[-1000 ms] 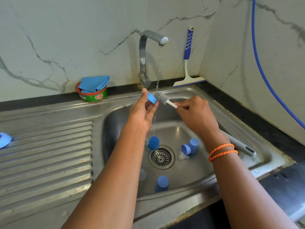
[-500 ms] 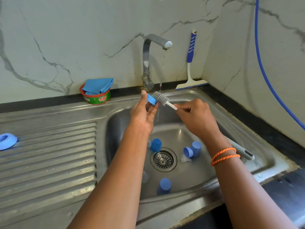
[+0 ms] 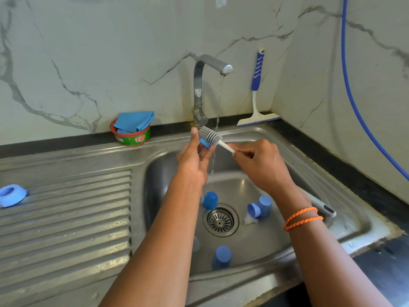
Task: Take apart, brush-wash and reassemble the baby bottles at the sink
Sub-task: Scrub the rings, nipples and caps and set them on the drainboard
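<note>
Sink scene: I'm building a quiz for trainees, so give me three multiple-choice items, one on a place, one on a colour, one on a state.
1. Where does the blue ring lie?
A. On the drainboard
B. In the basin
C. On the tap

2. What colour is the cloth in the green tub?
A. Red
B. Blue
C. White

3. What is the tap doing?
A. Off
B. Running
C. Hidden

Answers:
1 A: the blue ring rests on the ridged drainboard, far left.
2 B: the cloth is blue, folded in the green tub.
3 B: a thin stream falls from the tap.
</note>
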Tool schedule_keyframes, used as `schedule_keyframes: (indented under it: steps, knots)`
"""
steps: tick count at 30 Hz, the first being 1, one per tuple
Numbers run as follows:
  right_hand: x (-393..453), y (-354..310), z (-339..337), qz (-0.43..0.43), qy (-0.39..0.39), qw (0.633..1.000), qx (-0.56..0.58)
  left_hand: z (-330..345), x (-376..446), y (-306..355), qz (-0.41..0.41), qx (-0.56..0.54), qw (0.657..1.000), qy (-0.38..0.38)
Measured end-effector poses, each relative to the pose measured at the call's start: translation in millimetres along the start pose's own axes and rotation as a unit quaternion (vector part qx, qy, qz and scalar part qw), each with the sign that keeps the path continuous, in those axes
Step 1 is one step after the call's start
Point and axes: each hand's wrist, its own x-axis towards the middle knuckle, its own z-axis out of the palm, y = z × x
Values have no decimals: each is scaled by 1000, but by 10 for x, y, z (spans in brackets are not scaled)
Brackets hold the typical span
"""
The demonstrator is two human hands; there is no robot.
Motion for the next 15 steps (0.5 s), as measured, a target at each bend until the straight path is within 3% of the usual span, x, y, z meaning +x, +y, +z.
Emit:
schedule_keyframes:
  steps: [6,9,15]
  knots:
    - [-19,-33,67,-22,29,999,-14,-14,-22,28,-20,43,998,-38]
    - [10,30,97,10,48,998,-40,22,-41,-1,-33,74,995,-63]
    - [3,46,33,43,12,999,-18,-10,20,16,-26,-28,998,-58]
